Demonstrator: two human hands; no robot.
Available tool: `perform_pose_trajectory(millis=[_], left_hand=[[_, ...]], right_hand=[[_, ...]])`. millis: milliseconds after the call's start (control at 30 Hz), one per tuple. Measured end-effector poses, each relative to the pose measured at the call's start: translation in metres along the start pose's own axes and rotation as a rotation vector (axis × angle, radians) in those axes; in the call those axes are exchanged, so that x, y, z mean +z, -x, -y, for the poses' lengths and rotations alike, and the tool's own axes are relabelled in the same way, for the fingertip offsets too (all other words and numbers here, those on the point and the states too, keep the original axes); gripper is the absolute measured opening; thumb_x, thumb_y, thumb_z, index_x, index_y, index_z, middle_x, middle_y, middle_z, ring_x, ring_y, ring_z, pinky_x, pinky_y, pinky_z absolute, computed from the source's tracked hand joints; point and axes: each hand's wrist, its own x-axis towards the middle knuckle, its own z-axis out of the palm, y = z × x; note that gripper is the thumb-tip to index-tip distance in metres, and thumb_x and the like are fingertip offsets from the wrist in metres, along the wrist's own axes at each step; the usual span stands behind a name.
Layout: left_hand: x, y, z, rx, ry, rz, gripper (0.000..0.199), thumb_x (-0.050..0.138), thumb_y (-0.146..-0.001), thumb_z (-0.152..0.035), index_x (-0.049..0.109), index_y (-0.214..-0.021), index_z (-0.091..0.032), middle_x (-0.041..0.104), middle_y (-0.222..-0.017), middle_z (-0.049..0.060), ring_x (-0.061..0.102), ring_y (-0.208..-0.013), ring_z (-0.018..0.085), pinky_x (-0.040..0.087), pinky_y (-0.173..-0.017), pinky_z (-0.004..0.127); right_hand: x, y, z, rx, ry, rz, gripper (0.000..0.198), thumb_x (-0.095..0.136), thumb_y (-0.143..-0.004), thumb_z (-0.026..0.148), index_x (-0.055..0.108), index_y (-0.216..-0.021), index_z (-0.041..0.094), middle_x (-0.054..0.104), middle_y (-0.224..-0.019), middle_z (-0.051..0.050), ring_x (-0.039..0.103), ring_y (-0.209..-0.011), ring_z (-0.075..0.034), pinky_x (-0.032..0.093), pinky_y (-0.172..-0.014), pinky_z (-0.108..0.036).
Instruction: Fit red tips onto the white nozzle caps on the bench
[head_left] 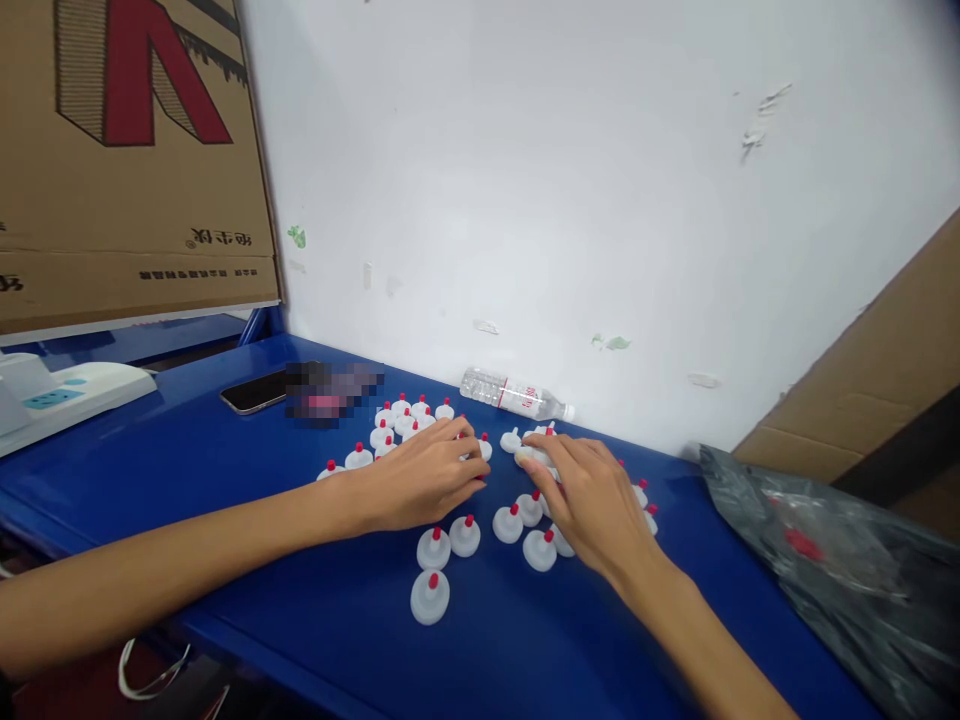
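Note:
My left hand (427, 475) is over a group of white round caps with red tips (403, 417), its fingers bent and drawn together. Whatever its fingertips hold, if anything, is hidden; a bit of red shows under them. My right hand (592, 495) has its thumb and fingers closed around a white cap (537, 457), partly covered by the fingers. Just left of those fingertips lies a white cap without a red tip (511, 440). More red-tipped caps (540, 549) stand under and beside the right hand. Nearer me are several others, one foremost (430, 597).
A clear plastic bottle (517, 394) lies along the wall. At the left are a phone (255, 393), a white power strip (82, 395) and a large cardboard box (135, 200). A dark plastic bag (832, 590) covers the right side of the blue table (315, 620).

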Motion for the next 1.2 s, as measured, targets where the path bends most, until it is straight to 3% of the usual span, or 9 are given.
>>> perform_pose_trajectory(millis=[133, 300, 433, 600, 967, 1100, 1200], left_hand=[[0.005, 0.002, 0.002, 0.053, -0.016, 0.06, 0.013, 0.063, -0.1, -0.015, 0.069, -0.11, -0.016, 0.069, -0.106, 0.009, 0.056, -0.101, 0.024, 0.047, -0.089, 0.037], [0.007, 0.003, 0.002, 0.077, -0.021, 0.121, 0.014, 0.061, -0.1, -0.013, 0.07, -0.11, -0.017, 0.072, -0.107, 0.008, 0.056, -0.108, 0.026, 0.044, -0.095, 0.039], [0.008, 0.004, 0.002, 0.076, -0.038, 0.139, 0.013, 0.061, -0.099, -0.012, 0.07, -0.108, -0.016, 0.072, -0.103, 0.008, 0.056, -0.109, 0.026, 0.042, -0.095, 0.039], [0.007, 0.003, 0.002, 0.096, -0.046, 0.147, 0.019, 0.062, -0.094, -0.004, 0.07, -0.107, -0.015, 0.071, -0.103, 0.008, 0.057, -0.103, 0.025, 0.04, -0.092, 0.039], [0.006, 0.005, 0.003, 0.131, -0.024, 0.167, 0.038, 0.058, -0.088, 0.005, 0.067, -0.117, -0.017, 0.067, -0.098, 0.005, 0.054, -0.096, 0.023, 0.04, -0.091, 0.038], [0.005, 0.003, 0.001, 0.11, -0.033, 0.099, 0.036, 0.057, -0.095, -0.003, 0.062, -0.127, -0.017, 0.066, -0.1, 0.007, 0.053, -0.095, 0.023, 0.042, -0.088, 0.038], [0.001, 0.001, 0.001, 0.05, -0.039, -0.023, 0.033, 0.051, -0.1, -0.008, 0.059, -0.13, -0.018, 0.064, -0.101, 0.008, 0.053, -0.093, 0.023, 0.043, -0.084, 0.037]], right_hand=[[0.005, 0.004, -0.003, 0.037, -0.066, 0.245, 0.045, 0.032, -0.112, 0.038, 0.064, -0.136, 0.017, 0.075, -0.127, -0.012, 0.069, -0.118, -0.026, 0.042, -0.112, -0.054], [0.006, 0.006, -0.006, 0.03, -0.1, 0.381, 0.05, 0.028, -0.112, 0.041, 0.056, -0.148, 0.02, 0.066, -0.143, -0.011, 0.059, -0.135, -0.026, 0.032, -0.122, -0.057], [0.002, 0.005, -0.01, 0.049, -0.111, 0.381, 0.049, 0.027, -0.112, 0.041, 0.056, -0.148, 0.026, 0.064, -0.147, -0.007, 0.057, -0.138, -0.025, 0.031, -0.122, -0.058], [0.003, 0.006, -0.018, 0.128, -0.072, 0.334, 0.051, 0.026, -0.112, 0.041, 0.063, -0.142, 0.022, 0.067, -0.143, -0.008, 0.056, -0.138, -0.027, 0.033, -0.121, -0.058], [0.007, 0.012, -0.028, 0.302, -0.236, 0.543, 0.064, 0.019, -0.11, 0.057, 0.057, -0.151, 0.027, 0.052, -0.158, -0.004, 0.034, -0.155, -0.028, 0.023, -0.127, -0.06], [0.009, 0.012, -0.029, 0.26, -0.239, 0.481, 0.058, 0.022, -0.111, 0.051, 0.061, -0.146, 0.027, 0.06, -0.152, -0.005, 0.04, -0.152, -0.028, 0.027, -0.125, -0.06], [0.004, 0.008, -0.029, 0.224, -0.181, 0.348, 0.055, 0.026, -0.111, 0.048, 0.065, -0.141, 0.024, 0.067, -0.143, -0.009, 0.054, -0.141, -0.03, 0.04, -0.118, -0.056]])
